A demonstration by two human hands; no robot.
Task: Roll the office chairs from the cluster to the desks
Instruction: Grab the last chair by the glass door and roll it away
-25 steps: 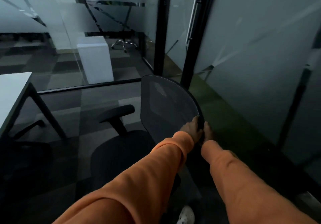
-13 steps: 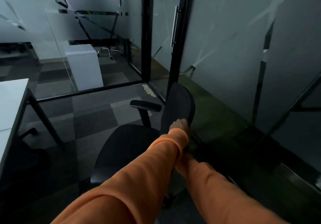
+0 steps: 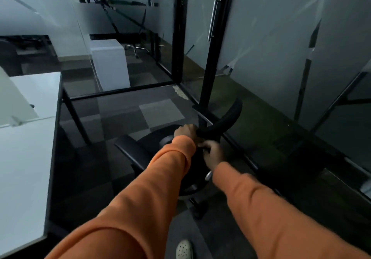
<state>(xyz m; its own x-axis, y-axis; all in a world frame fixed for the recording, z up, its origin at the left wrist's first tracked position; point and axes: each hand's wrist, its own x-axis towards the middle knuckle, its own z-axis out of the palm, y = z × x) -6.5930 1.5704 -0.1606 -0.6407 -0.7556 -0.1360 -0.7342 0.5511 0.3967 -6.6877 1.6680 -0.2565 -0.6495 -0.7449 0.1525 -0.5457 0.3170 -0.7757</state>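
Note:
A black office chair [image 3: 220, 122] stands in front of me on the carpet, its curved backrest seen from above and almost edge-on. My left hand [image 3: 185, 131] grips the top edge of the backrest. Just below it, my right hand [image 3: 211, 152] is closed on the back of the backrest. The chair's left armrest [image 3: 132, 150] points toward the white desk [image 3: 26, 158] on the left. My orange sleeves hide much of the seat, and part of the wheel base [image 3: 197, 204] shows below.
Frosted glass partitions and a glass door with a steel handle [image 3: 212, 17] run close along the right. Behind the far glass stand a white cabinet [image 3: 110, 63] and another chair's base [image 3: 136, 47]. My shoe [image 3: 183, 248] is at the bottom edge.
The chair has turned, so its mesh back went from facing me to edge-on. The desk now fills more of the left side. My right hand has shifted lower on the backrest.

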